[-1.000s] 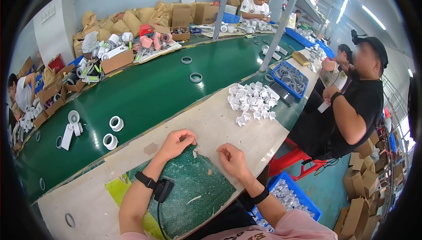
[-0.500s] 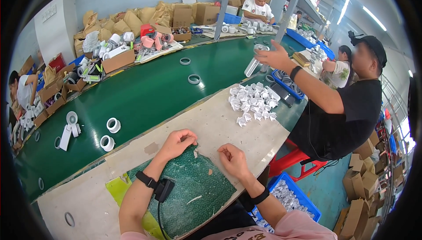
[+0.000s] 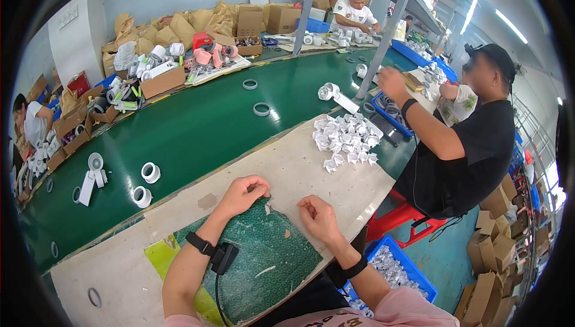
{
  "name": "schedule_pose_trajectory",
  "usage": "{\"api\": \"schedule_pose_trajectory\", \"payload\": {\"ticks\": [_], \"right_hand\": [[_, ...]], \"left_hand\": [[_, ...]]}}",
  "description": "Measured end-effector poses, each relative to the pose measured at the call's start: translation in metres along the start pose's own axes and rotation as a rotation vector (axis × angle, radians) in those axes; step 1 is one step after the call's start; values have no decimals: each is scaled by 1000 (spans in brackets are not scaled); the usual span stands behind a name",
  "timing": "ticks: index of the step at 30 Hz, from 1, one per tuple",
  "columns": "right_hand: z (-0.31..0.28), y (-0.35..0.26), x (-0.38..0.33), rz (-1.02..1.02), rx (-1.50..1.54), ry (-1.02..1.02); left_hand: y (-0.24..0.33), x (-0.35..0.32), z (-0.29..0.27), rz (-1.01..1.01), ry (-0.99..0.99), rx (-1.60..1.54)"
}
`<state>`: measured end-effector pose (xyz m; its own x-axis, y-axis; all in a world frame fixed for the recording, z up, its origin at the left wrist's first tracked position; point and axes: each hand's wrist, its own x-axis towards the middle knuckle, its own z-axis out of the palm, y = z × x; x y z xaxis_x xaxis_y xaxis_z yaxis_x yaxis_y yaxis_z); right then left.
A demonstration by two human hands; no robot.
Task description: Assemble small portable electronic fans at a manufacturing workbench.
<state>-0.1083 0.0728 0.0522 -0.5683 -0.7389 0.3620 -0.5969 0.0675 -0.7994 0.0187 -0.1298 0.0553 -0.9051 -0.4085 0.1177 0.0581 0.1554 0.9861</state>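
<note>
Loosely, the fingers of the left hand [image 3: 247, 194] and right hand [image 3: 317, 216] curl narrow; whether they pinch anything I cannot tell. One green mat [image 3: 299, 261] lies by both hands, its top edge at the left; bare desk [image 3: 287, 165] opens ahead, two white rings [image 3: 151, 172] past its far edge on the belt [image 3: 197, 129].

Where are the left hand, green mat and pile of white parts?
Left hand [image 3: 242, 196], head view: back of the hand.
Green mat [image 3: 269, 250], head view: bare area near middle.
Pile of white parts [image 3: 346, 138], head view: its middle.
</note>
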Motion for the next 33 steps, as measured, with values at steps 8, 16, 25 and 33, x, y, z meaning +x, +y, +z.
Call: {"api": "schedule_pose_trajectory", "payload": {"ticks": [8, 16, 25, 33], "right_hand": [[-42, 15, 39, 126, 131, -381], [-132, 111, 250, -209, -747, 120], [-127, 176, 337, 339, -1224, -29], [-121, 85, 322, -113, -1390, -39]], "left_hand": [[-5, 2, -3, -14, 6, -40], [-10, -2, -5, -15, 43, -79], [-11, 3, -3, 117, 1, 87], [-3, 5, -3, 105, -3, 149]]}}
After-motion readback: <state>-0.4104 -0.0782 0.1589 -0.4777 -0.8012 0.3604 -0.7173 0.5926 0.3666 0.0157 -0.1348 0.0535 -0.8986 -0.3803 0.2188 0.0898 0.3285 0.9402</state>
